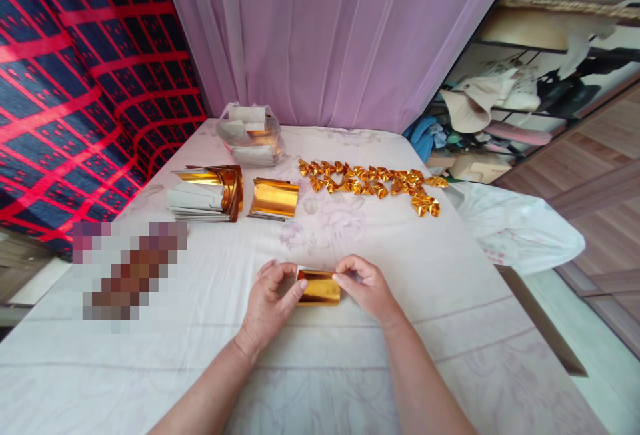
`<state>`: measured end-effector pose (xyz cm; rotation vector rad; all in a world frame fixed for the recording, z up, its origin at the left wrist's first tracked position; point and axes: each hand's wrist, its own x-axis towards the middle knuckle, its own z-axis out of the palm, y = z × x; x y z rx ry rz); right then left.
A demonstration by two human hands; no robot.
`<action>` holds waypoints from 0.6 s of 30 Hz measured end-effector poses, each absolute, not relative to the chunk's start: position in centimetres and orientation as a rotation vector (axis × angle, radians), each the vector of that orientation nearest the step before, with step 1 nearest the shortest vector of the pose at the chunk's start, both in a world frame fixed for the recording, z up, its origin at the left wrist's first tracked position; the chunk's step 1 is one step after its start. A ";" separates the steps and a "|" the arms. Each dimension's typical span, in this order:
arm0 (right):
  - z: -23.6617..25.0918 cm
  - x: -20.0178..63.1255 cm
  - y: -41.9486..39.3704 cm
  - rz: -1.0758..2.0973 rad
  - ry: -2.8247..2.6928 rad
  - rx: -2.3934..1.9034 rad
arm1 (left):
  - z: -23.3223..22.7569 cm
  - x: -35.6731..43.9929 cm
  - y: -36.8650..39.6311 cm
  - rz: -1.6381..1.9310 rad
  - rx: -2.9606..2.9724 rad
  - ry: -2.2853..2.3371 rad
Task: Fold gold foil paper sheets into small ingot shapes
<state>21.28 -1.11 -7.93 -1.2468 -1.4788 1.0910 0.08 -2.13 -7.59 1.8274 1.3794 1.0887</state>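
Note:
A sheet of gold foil paper [320, 290] is curled lengthwise between my hands, low over the near middle of the table. My left hand [273, 292] pinches its left end, thumb in front. At the upper right corner, my right hand [364, 282] grips the sheet between thumb and fingertips. A bit of pale backing shows at the sheet's upper left. Farther back lie a small stack of gold foil sheets [276, 198] and a larger stack with white backs [200, 200]. Rows of folded gold foil pieces [370, 180] lie to the right of the stacks.
A clear plastic bag [249, 135] holding more sheets stands at the table's back left. A blurred, pixelated patch [133, 275] covers something at the left. Purple curtain [320, 35] hangs behind the cloth-covered table [400, 355]. On the right are a white plastic bag [525, 225] and loaded shelves.

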 end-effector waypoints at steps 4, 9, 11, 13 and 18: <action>-7.8 20.9 -1.2 1.136 -1.475 -1.227 | -7.6 0.2 -2.1 1.145 1.681 1.382; -8.1 20.9 -1.4 1.198 -1.458 -1.230 | -8.0 0.3 -2.2 1.168 1.620 1.411; -8.1 21.1 -1.4 1.232 -1.460 -1.243 | -8.0 0.3 -2.2 1.169 1.604 1.417; -7.9 21.3 -1.5 1.265 -1.479 -1.256 | -8.0 0.3 -2.3 1.171 1.591 1.419; -7.2 21.3 -1.5 1.259 -1.520 -1.267 | -7.9 0.3 -2.3 1.179 1.585 1.419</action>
